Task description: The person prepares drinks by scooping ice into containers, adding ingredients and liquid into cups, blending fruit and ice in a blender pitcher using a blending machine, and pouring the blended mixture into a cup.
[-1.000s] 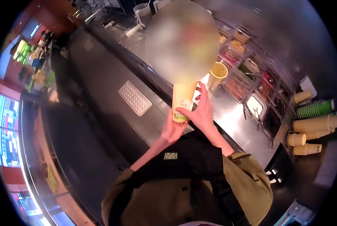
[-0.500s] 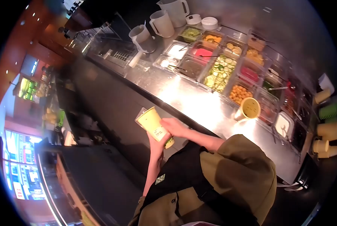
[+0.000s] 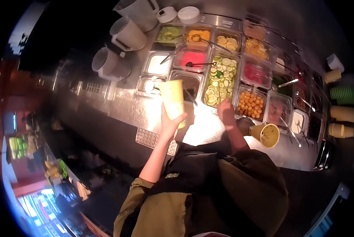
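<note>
My left hand is wrapped round a tall yellow paper cup, held upright over the steel counter. To its right, my right hand is over the front edge of a clear tub of sliced limes, beside the tub of orange balls. Its fingers look bunched, but what they touch or hold is too small to make out. A second yellow cup with dark specks inside stands tilted-looking on the counter, right of my right hand.
Behind are tubs of pink, white and orange contents with spoons. Plastic jugs stand at the back left. Green cups and paper cups are stacked at the far right. A perforated metal plate lies by the counter's front edge.
My right hand has left the held cup and moved right to the lime tub. The cup in my left hand is now over the counter, more upright. The view has shifted.
</note>
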`<control>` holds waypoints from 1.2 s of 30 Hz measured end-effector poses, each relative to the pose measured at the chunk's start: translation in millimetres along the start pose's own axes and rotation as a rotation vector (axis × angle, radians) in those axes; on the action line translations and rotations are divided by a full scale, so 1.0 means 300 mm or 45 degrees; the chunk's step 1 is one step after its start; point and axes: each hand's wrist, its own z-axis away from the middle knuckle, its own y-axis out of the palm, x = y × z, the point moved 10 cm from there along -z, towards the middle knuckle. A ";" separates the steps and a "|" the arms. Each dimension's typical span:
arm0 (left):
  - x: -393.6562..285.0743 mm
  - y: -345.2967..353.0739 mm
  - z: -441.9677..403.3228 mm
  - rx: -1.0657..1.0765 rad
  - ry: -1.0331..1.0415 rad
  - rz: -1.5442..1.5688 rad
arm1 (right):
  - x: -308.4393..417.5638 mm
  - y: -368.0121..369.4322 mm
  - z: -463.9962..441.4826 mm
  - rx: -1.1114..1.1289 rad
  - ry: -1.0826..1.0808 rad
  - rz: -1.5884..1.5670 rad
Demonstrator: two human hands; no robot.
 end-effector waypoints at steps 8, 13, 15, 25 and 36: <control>-0.013 0.043 -0.271 0.196 0.107 0.050 | -0.152 -0.233 -0.052 -0.466 0.212 -0.663; -0.052 0.079 -0.365 0.307 0.174 0.027 | -0.152 -0.301 -0.258 -0.547 0.535 -0.195; -0.058 0.075 -0.399 0.307 0.209 -0.021 | -0.155 -0.319 -0.288 -0.625 0.512 -0.295; -0.071 0.199 -0.497 0.496 0.162 -0.080 | -0.420 -0.120 -0.336 -0.576 0.754 -1.215; -0.098 0.294 -0.553 0.693 0.336 -0.318 | 0.021 -0.675 0.152 -0.625 0.319 -1.557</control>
